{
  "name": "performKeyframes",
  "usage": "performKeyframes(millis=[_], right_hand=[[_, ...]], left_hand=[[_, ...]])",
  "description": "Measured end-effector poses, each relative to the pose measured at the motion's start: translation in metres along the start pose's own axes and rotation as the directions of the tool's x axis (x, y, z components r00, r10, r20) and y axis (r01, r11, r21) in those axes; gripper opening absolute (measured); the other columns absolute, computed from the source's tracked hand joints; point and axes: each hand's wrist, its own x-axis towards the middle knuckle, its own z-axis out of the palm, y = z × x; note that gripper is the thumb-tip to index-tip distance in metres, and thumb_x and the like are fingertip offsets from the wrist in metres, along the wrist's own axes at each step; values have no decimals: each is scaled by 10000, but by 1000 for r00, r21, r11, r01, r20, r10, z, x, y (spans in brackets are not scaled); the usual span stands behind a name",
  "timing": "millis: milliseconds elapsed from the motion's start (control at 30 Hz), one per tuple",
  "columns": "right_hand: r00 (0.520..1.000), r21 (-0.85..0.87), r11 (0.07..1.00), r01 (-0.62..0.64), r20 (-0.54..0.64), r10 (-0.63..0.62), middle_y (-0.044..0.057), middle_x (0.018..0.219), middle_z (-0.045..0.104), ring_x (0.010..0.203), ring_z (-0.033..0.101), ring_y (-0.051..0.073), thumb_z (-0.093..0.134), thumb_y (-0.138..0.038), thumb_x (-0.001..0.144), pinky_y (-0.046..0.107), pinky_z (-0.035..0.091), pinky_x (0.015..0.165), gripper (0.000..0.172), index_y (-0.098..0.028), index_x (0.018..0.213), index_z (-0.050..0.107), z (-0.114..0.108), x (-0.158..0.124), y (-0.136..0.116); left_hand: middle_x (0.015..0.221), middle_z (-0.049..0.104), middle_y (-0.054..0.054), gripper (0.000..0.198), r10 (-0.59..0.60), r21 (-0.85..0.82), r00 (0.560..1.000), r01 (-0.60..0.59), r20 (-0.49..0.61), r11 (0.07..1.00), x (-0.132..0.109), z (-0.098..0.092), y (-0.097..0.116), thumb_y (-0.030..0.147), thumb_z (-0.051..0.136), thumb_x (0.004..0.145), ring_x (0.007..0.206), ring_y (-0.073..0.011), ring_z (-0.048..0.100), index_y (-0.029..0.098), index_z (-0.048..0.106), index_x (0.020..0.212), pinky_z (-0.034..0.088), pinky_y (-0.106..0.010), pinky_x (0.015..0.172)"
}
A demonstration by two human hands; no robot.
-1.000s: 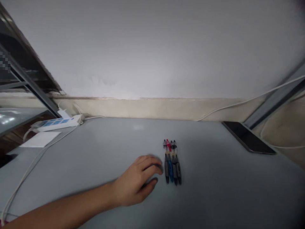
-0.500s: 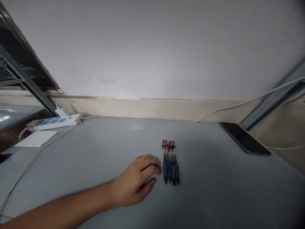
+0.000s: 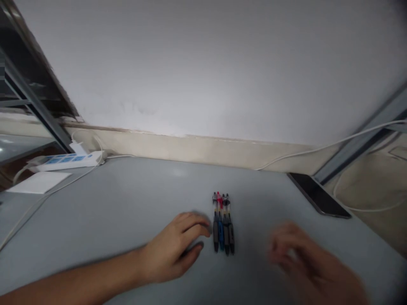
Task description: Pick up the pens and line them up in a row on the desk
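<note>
Several click pens lie side by side on the grey table [image 3: 133, 203], clips and push buttons toward the wall. Among them are a dark-gripped pen [image 3: 216, 231] at the left, a pen with a blue grip and red top [image 3: 221, 235], and more dark-gripped pens [image 3: 226, 237] to the right. My left hand [image 3: 178, 245] rests on the table just left of the pens, fingers loosely curved and apart, holding nothing. On the right, my right hand [image 3: 305, 262] hangs above the table, smeared by motion, so its fingers cannot be made out clearly.
A black smartphone [image 3: 318, 195] lies at the table's right edge. At the back left sit a white power strip [image 3: 73, 160] with cables and a white flat piece [image 3: 40, 182]. The wall [image 3: 203, 76] closes off the back, and a white cable [image 3: 299, 153] runs along the right.
My right hand has come into view from the lower right. My left hand and the pens keep their places while the view has shifted and tilted slightly.
</note>
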Motion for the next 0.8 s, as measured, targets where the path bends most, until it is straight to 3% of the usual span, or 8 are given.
performKeyframes(millis=[67,133,233,367,533,800], right_hand=[[990,38,996,75,113,-79,-41,761,670,706,688,134,374,-323,1159,200,584,621,362,-272,847,550,19,10,-7],[971,32,987,158,176,-161,-41,761,711,755,697,149,347,-319,1167,219,584,670,417,-263,846,607,36,17,-14],[945,-61,951,304,144,-293,30,881,788,844,683,214,214,-256,1176,338,562,778,545,-205,988,723,58,19,-17],[874,-207,850,485,99,-475,69,1086,834,982,650,262,252,-197,1168,416,460,890,515,-151,1114,762,77,15,-13],[848,-285,801,527,116,-517,59,1087,842,1049,632,271,276,-161,1158,430,426,943,529,-147,1068,797,81,15,-14],[835,-285,788,546,111,-538,30,957,844,981,657,238,282,-126,1148,413,432,985,562,-174,950,806,81,16,-16]], left_hand=[[1296,665,-140,358,2,4,1000,-2,-2,1000,0,0,0,37,548,918,1220,-276,623,192,587,1239,531,-467,1063],[1300,666,-138,365,7,6,1000,-7,-5,1000,1,1,0,34,548,920,1223,-273,621,194,580,1247,531,-459,1063],[1278,679,-135,350,15,3,1000,-15,-25,1000,1,1,1,32,535,933,1198,-263,633,194,580,1241,540,-435,1048],[1232,699,-122,344,19,-22,999,-20,-48,1000,2,0,4,34,528,942,1144,-252,652,201,586,1237,562,-407,1006],[1201,710,-109,327,17,-44,998,-20,-60,999,1,0,6,42,524,952,1099,-241,665,213,579,1226,577,-385,965],[1224,697,-99,379,21,-28,999,-22,-39,999,-1,1,3,19,521,937,1108,-229,661,225,560,1253,567,-368,972]])
